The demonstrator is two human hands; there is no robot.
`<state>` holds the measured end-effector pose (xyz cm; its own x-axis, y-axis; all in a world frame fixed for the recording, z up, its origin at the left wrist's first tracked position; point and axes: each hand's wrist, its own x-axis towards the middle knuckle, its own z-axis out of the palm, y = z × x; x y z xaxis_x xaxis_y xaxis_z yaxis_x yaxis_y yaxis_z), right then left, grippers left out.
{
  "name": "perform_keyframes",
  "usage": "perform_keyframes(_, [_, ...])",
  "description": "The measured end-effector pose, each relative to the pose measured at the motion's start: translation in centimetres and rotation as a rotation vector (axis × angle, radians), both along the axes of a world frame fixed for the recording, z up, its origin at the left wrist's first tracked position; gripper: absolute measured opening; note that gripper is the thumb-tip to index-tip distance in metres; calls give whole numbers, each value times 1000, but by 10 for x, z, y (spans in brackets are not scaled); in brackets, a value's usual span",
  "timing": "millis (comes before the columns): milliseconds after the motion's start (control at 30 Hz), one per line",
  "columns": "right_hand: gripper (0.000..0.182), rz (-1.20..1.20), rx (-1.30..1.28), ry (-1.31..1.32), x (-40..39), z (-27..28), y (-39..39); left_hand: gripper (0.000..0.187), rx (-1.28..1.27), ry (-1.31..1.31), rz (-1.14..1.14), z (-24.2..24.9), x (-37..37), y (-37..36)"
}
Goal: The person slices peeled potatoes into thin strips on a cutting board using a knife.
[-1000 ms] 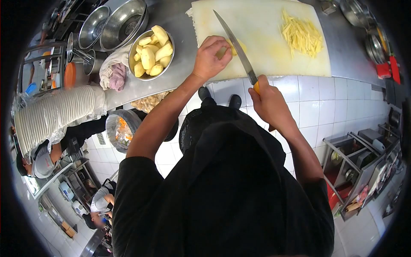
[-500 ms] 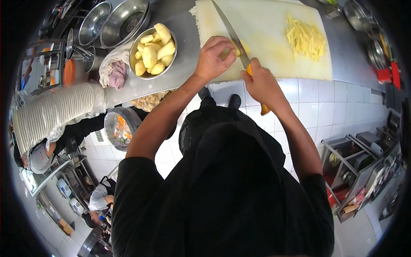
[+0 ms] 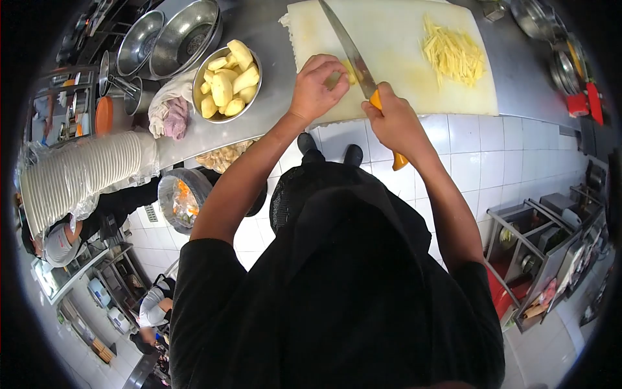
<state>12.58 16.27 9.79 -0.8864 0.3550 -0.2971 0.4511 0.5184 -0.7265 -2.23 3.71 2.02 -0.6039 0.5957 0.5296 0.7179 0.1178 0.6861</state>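
Note:
My right hand (image 3: pixel 394 118) is wrapped round the yellow-orange handle of a long kitchen knife (image 3: pixel 350 50). Its blade slants up and left over the white cutting board (image 3: pixel 395 39). To the left of the blade, my left hand (image 3: pixel 317 87) has its fingers curled round a peeled potato piece (image 3: pixel 350 72), mostly hidden by the fingertips. A pile of thin potato strips (image 3: pixel 453 52) lies on the board's right side. Left of my left hand stands a metal bowl (image 3: pixel 254 99) heaped with whole peeled potatoes (image 3: pixel 222 89).
Steel bowls (image 3: pixel 184 40) and a crumpled cloth (image 3: pixel 170 117) sit on the counter's left. Stacked white containers (image 3: pixel 84 172) wrapped in plastic are at far left, near a lined waste bin (image 3: pixel 184 198). A metal rack (image 3: pixel 531 259) stands right. Two people are at the lower left.
The knife blade overlapped the yellow potato piece before; now it sits slightly right of it. The whole view has shifted a little. My left hand keeps its curled grip.

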Motion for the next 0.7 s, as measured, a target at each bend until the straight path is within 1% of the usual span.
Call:
perform_keyframes(167, [26,10,55,23,25,17,-2,10,-11,5,7,3,1,-1])
perform_keyframes(333, [26,18,22,-84,51,28,-7,11,-20,27,4,1,-1,-1])
perform_keyframes(700, [25,51,11,-85,60,25,-10,11,-37,20,14,0,-1,-2])
